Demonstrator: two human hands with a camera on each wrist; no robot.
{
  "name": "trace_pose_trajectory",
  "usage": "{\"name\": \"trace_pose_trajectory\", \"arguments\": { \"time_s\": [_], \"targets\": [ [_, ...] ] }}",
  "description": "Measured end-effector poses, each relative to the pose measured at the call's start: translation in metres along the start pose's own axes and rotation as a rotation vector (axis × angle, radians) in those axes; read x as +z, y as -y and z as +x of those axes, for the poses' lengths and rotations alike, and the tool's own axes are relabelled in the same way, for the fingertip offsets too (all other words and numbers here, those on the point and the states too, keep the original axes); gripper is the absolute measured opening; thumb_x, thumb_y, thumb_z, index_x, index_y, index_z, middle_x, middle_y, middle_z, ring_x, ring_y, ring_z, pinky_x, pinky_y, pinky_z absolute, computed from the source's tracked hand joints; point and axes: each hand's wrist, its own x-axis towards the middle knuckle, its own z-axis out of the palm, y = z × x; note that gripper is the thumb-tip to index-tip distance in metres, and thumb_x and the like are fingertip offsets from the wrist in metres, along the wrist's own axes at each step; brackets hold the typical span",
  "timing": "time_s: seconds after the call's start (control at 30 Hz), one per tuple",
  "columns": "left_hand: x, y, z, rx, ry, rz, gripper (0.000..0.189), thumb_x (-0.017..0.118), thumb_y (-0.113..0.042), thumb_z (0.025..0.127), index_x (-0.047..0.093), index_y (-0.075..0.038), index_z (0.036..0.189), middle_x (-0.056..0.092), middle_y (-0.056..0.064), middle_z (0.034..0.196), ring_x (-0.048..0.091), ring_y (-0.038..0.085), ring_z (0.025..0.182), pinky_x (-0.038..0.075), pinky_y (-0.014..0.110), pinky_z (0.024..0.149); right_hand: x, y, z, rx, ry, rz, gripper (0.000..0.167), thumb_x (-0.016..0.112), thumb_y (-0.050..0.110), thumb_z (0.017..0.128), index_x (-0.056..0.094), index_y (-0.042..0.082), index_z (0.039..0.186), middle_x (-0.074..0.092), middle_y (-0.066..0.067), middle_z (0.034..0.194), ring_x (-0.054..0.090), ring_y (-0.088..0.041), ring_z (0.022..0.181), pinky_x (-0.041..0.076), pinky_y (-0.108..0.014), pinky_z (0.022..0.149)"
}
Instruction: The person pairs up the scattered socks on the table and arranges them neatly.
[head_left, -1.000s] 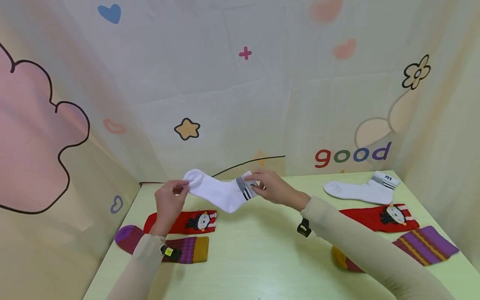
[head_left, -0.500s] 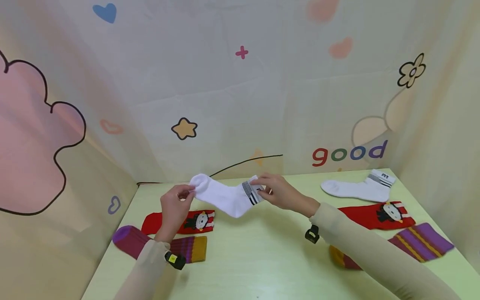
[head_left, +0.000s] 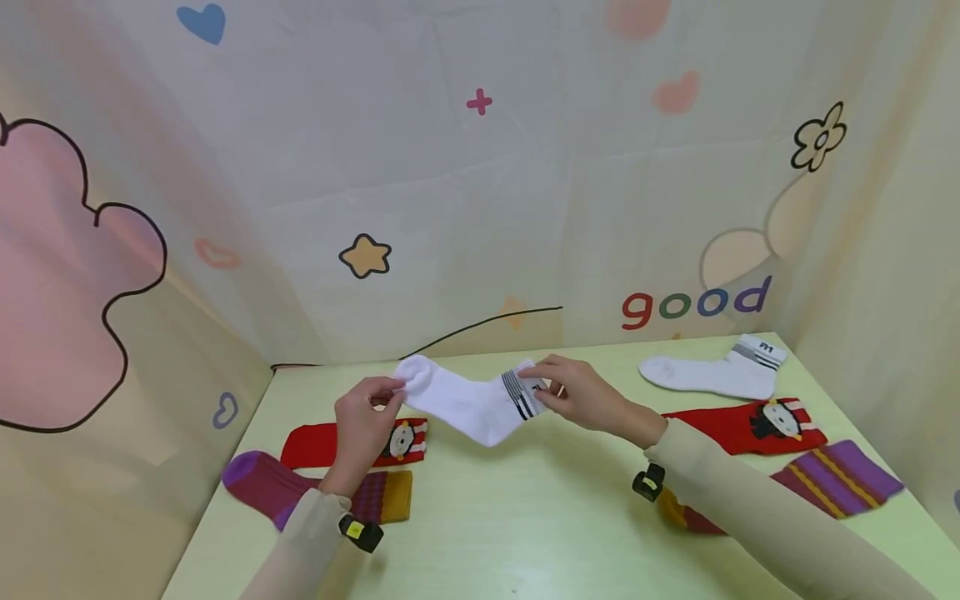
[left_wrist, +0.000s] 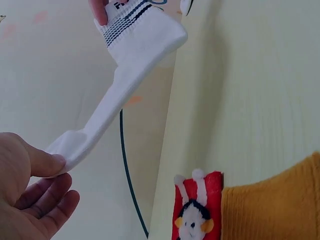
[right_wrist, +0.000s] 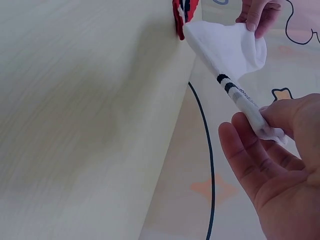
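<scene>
A white sock [head_left: 472,404] with black stripes at its cuff is stretched between both hands above the table. My left hand [head_left: 367,421] pinches its toe end between thumb and fingers. At the other end, my right hand [head_left: 588,396] pinches the striped cuff. Seen from the left wrist, the white sock [left_wrist: 130,65] slants up from the left thumb [left_wrist: 42,162] to the cuff. In the right wrist view the cuff is gripped by the right thumb and fingers [right_wrist: 245,155], and the sock's heel hangs lower than its ends.
On the table [head_left: 517,525], a red cartoon sock [head_left: 309,446] and a purple-mustard sock [head_left: 258,483] lie at left, partly behind the left arm. At right lie a matching white sock [head_left: 705,377], red sock [head_left: 712,425] and striped purple sock [head_left: 840,479]. A printed curtain [head_left: 450,208] stands behind.
Both hands have moved right and slightly down in the head view, carrying the white sock with them. The grip on each end is unchanged; the head view has shifted slightly.
</scene>
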Motion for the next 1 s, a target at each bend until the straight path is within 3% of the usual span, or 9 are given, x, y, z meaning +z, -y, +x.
{"name": "trace_pose_trajectory", "arguments": {
  "time_s": [0.23, 0.5, 0.73, 1.0],
  "targets": [
    [0.006, -0.007, -0.007, 0.034, 0.015, -0.035, 0.017, 0.081, -0.003, 0.088, 0.079, -0.003, 0.104, 0.075, 0.012, 0.106, 0.071, 0.023, 0.082, 0.062, 0.040, 0.077, -0.005, -0.002, -0.015, 0.049, 0.026, 0.007, 0.038, 0.071, -0.001, 0.093, 0.068, 0.000, 0.131, 0.066, -0.016, 0.119, 0.063, -0.010, 0.074, 0.055, -0.022, 0.060],
    [0.014, -0.013, -0.018, 0.022, 0.041, -0.044, 0.018, 0.083, -0.004, 0.086, 0.079, -0.003, 0.103, 0.075, 0.010, 0.099, 0.069, 0.021, 0.077, 0.062, 0.035, 0.073, -0.010, -0.002, -0.035, 0.091, 0.008, 0.011, 0.038, 0.072, -0.002, 0.093, 0.068, 0.000, 0.130, 0.067, -0.013, 0.114, 0.059, -0.009, 0.069, 0.053, -0.023, 0.055],
    [0.022, -0.015, -0.029, 0.019, 0.070, -0.060, 0.017, 0.084, -0.003, 0.084, 0.080, -0.003, 0.100, 0.075, 0.008, 0.093, 0.068, 0.018, 0.073, 0.058, 0.024, 0.063, -0.014, -0.003, -0.051, 0.117, 0.025, -0.006, 0.041, 0.073, 0.000, 0.092, 0.067, 0.002, 0.133, 0.067, -0.012, 0.115, 0.058, -0.008, 0.068, 0.054, -0.022, 0.057],
    [0.031, -0.023, -0.038, -0.020, 0.125, -0.074, 0.017, 0.085, -0.004, 0.083, 0.080, -0.004, 0.100, 0.075, 0.007, 0.092, 0.067, 0.017, 0.074, 0.060, 0.028, 0.069, -0.021, -0.006, -0.070, 0.167, 0.044, -0.014, 0.043, 0.073, -0.001, 0.092, 0.067, 0.004, 0.133, 0.068, -0.012, 0.114, 0.057, -0.007, 0.068, 0.055, -0.022, 0.060]
  ]
}}
